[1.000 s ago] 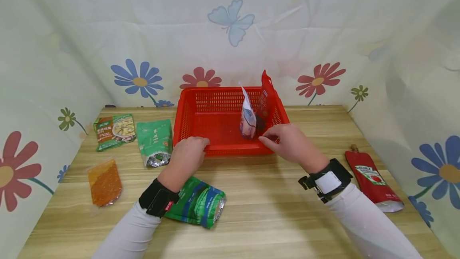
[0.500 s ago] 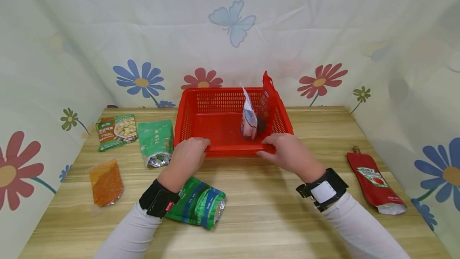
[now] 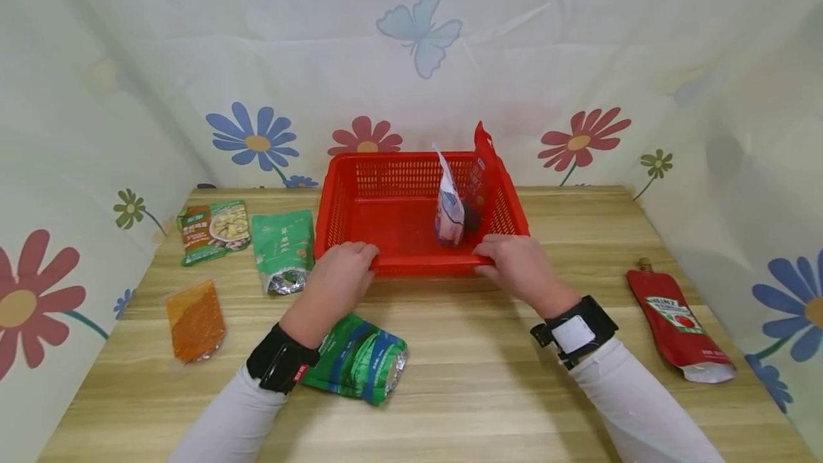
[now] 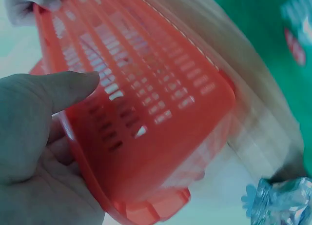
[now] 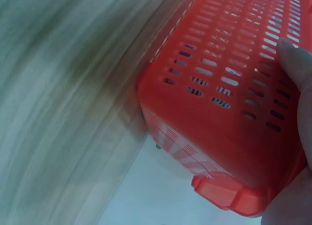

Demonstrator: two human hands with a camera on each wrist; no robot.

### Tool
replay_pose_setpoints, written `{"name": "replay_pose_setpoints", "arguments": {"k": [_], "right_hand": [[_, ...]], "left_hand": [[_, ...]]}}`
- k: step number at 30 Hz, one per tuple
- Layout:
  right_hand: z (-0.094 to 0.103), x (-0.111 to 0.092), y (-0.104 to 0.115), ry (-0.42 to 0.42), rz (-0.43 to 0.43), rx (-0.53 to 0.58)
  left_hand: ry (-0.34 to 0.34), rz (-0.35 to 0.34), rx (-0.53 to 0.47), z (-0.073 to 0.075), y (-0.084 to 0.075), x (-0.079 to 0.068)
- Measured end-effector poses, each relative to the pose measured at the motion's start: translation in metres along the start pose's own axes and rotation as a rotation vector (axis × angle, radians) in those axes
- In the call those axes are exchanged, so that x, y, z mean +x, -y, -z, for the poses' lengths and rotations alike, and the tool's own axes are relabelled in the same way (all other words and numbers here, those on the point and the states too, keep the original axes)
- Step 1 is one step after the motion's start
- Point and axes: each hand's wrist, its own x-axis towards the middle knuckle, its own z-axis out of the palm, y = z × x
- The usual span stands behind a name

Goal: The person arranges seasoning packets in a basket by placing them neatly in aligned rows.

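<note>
A red plastic basket (image 3: 424,263) with slotted walls sits at the back of the table. My left hand (image 3: 336,277) grips its front rim near the left corner; the left wrist view has the thumb (image 4: 73,88) against the outer wall and the fingers over the rim. Near the right front corner my right hand (image 3: 522,269) grips the same rim, its thumb (image 5: 292,64) on the slotted wall in the right wrist view. Inside the basket, on the right, stand a red pouch (image 3: 485,177) and a white-and-pink packet (image 3: 449,213).
Left of the basket lie a soup packet (image 3: 215,231), a pale green pouch (image 3: 283,245) and an orange sauce packet (image 3: 196,324). A green-and-blue pouch (image 3: 360,363) lies partly under my left forearm. At right is a Heinz ketchup pouch (image 3: 678,324). Flowered cloth hangs behind.
My right hand has gone from pinched fingertips beside the rim to a grip on it. The left hand keeps its hold, and the basket stays about where it was.
</note>
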Motion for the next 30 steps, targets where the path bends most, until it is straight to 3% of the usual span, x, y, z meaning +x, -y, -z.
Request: {"name": "replay_pose_setpoints", "arguments": {"k": [4,11,17,20,22,27,30], "right_hand": [[0.001,0.003,-0.002,0.005,-0.001,0.005],[0.001,0.002,-0.003,0.006,0.002,0.022],[0.000,0.001,-0.002,-0.007,0.020,0.006],[-0.001,0.000,-0.002,-0.011,0.015,0.001],[-0.001,0.000,-0.002,-0.013,0.012,-0.001],[-0.001,0.000,-0.001,-0.014,0.001,0.001],[-0.002,0.001,-0.001,-0.015,0.000,0.002]], "left_hand": [[-0.082,0.022,-0.056,0.002,-0.002,-0.012],[-0.312,0.032,-0.179,0.005,0.006,-0.041],[-0.370,0.094,-0.186,0.012,0.015,-0.065],[-0.317,0.172,-0.184,0.014,0.020,-0.076],[-0.240,0.237,-0.197,0.014,0.024,-0.081],[0.045,0.404,-0.242,0.014,0.040,-0.089],[0.208,0.470,-0.276,0.011,0.053,-0.088]]}}
